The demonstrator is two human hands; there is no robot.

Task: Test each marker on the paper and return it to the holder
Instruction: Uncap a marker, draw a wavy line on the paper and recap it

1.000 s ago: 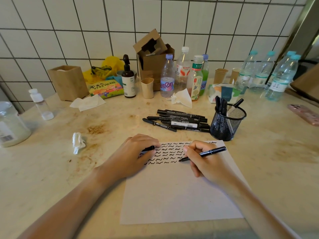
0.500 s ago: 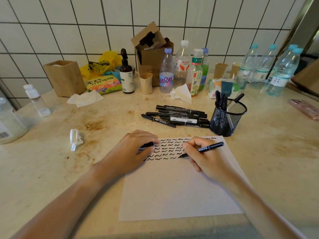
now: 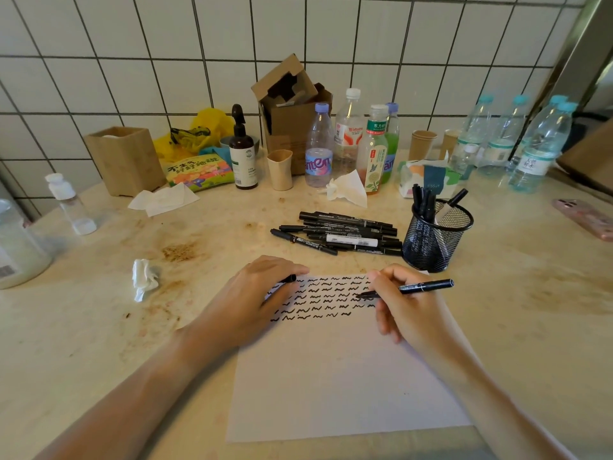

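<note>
— What's the right hand (image 3: 409,310) doing?

— Its fingers are curled round a black marker (image 3: 411,288), tip down on the paper (image 3: 335,376), at the right end of the third row of squiggles (image 3: 323,298). The barrel slants up and away to the right.

— And the left hand (image 3: 257,298)?

— It lies knuckles-up on the far left corner of the sheet, fingers bent over a small black cap (image 3: 289,279); only the end of it pokes out by the fingertips, so I can't tell just how it is pinched.

— Where are the other markers?

— A loose pile of markers (image 3: 345,234) lies flat on the counter (image 3: 83,327), just beyond the paper. Touching or nearly touching its right end stands a black mesh holder (image 3: 436,237), with several markers upright inside and one leaning out to the right.

— Anything else about?

— A crumpled tissue (image 3: 143,278) left of the hands, a brown pump bottle (image 3: 243,154), a paper cup (image 3: 280,169), and a cluster of plastic bottles (image 3: 351,141) along the tiled wall at the far side. A wooden box (image 3: 124,159) sits far left, and a pink phone (image 3: 585,217) lies at the right edge.
</note>
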